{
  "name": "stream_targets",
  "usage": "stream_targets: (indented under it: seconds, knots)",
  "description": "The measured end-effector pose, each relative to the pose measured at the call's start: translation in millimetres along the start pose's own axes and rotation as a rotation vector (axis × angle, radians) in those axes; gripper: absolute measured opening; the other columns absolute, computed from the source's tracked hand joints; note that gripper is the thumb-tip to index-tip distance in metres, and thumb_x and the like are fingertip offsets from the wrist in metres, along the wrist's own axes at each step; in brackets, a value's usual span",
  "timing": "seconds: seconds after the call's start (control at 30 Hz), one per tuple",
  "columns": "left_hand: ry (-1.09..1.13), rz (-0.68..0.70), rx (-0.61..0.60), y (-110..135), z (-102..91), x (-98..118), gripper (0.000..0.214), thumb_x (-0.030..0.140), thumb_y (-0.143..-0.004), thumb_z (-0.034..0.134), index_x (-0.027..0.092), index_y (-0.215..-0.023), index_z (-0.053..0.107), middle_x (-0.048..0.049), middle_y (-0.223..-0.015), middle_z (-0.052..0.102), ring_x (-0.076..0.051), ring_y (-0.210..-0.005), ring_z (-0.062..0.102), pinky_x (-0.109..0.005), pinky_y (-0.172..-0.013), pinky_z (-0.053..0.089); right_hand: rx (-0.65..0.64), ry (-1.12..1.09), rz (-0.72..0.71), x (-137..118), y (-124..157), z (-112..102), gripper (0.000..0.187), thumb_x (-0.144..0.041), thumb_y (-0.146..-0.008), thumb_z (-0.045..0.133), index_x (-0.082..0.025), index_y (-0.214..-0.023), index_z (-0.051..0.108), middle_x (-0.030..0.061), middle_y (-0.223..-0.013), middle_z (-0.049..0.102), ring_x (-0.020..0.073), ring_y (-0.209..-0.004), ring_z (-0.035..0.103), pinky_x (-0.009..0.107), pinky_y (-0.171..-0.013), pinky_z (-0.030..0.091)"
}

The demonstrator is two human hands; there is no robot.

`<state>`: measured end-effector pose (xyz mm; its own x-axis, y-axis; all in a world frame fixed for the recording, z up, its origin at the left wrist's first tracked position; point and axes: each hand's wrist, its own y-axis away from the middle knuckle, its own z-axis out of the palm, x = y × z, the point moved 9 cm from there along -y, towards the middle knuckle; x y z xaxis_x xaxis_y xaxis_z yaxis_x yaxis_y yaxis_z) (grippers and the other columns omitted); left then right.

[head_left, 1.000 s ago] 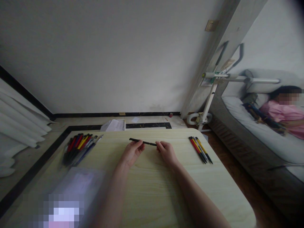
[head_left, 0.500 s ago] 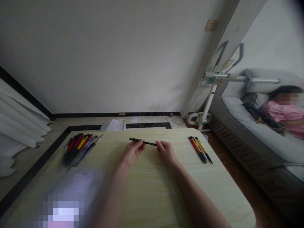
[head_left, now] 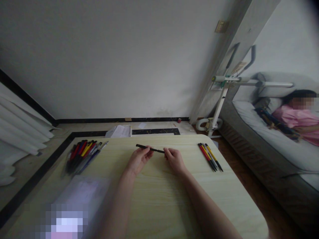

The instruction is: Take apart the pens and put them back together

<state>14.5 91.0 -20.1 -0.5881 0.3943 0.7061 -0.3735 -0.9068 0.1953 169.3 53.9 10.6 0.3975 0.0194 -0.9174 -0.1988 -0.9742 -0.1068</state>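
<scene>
The black pen (head_left: 157, 150) is held over the worktop (head_left: 159, 199), near the far edge. Your left hand (head_left: 139, 160) grasps it partway along, your right hand (head_left: 175, 160) its right end, seemingly working its parts; the next move calls for steady, aligned grips. It looks slim, slightly tilted. A pen pile (head_left: 86, 149) lies by the far left corner, a pen row (head_left: 206, 156) by the far right.

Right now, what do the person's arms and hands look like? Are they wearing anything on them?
The left hand and right hand are bare, without gloves. The left forearm and right forearm show no sleeve, watch or bracelet. The fingers are too small to check for rings.
</scene>
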Motion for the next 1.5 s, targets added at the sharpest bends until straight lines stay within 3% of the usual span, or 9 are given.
stream_targets:
  seconds: [0.43, 0.57, 0.67, 0.97, 1.17, 1.5]
  knots:
    - [0.026, 0.018, 0.062, -1.3, -4.0, 1.3, 0.017, 0.013, -0.063, 0.066, 0.013, -0.079, 0.061, -0.0044, -0.078, 0.065, -0.012, -0.072, 0.060, -0.024, -0.068, 0.047, 0.017, -0.027, -0.038, -3.9, 1.7, -1.2, 0.048, -0.049, -0.081, 0.035, -0.014, -0.057, 0.057, 0.0018, -0.052, 0.052, 0.0116, -0.051, 0.046, 0.021, -0.050, 0.034]
    - [0.039, 0.016, 0.075, -0.7, -4.7, 1.4, 0.018, 0.013, -0.063, 0.066, 0.014, -0.080, 0.061, -0.0043, -0.082, 0.064, -0.012, -0.073, 0.060, -0.025, -0.069, 0.047, 0.027, -0.060, -0.073, -6.7, 3.3, -1.4, 0.031, -0.043, -0.074, 0.049, -0.014, -0.078, 0.061, 0.0009, -0.059, 0.054, 0.0114, -0.053, 0.045, 0.021, -0.048, 0.034]
    - [0.040, 0.018, 0.060, 0.0, -3.4, 1.6, 0.020, 0.014, -0.064, 0.066, 0.015, -0.083, 0.061, -0.0042, -0.083, 0.064, -0.012, -0.074, 0.060, -0.025, -0.069, 0.047, 0.038, -0.104, -0.062, -1.8, 3.1, -0.1, 0.030, -0.039, -0.072, 0.053, -0.014, -0.087, 0.060, 0.0019, -0.064, 0.056, 0.0116, -0.054, 0.047, 0.021, -0.049, 0.036]
    - [-0.044, 0.066, 0.078, 0.8, 0.9, 3.1, 0.025, 0.021, -0.064, 0.067, 0.012, -0.086, 0.062, -0.0067, -0.081, 0.065, -0.013, -0.071, 0.060, -0.026, -0.069, 0.047, 0.025, -0.192, -0.022, 6.3, 0.4, 2.7, 0.024, -0.036, -0.070, 0.054, -0.015, -0.081, 0.060, 0.0021, -0.064, 0.057, 0.0111, -0.053, 0.047, 0.021, -0.047, 0.038]
    - [-0.187, 0.107, 0.149, -0.2, -1.3, 0.1, 0.031, 0.035, -0.064, 0.066, 0.010, -0.081, 0.061, -0.0051, -0.064, 0.062, -0.012, -0.055, 0.057, -0.025, -0.055, 0.046, 0.013, -0.298, -0.006, 2.9, 0.9, 1.9, 0.024, -0.035, -0.070, 0.055, -0.015, -0.081, 0.059, 0.0002, -0.060, 0.054, 0.0095, -0.048, 0.045, 0.020, -0.044, 0.037]
    - [-0.208, 0.139, 0.157, 0.3, -3.0, 1.4, 0.031, 0.034, -0.064, 0.066, 0.009, -0.081, 0.061, -0.0068, -0.066, 0.063, -0.012, -0.056, 0.058, -0.025, -0.056, 0.046, 0.016, -0.278, -0.010, 9.0, -0.9, 3.5, 0.024, -0.033, -0.068, 0.056, -0.016, -0.085, 0.060, -0.0008, -0.061, 0.055, 0.0107, -0.051, 0.047, 0.022, -0.047, 0.039]
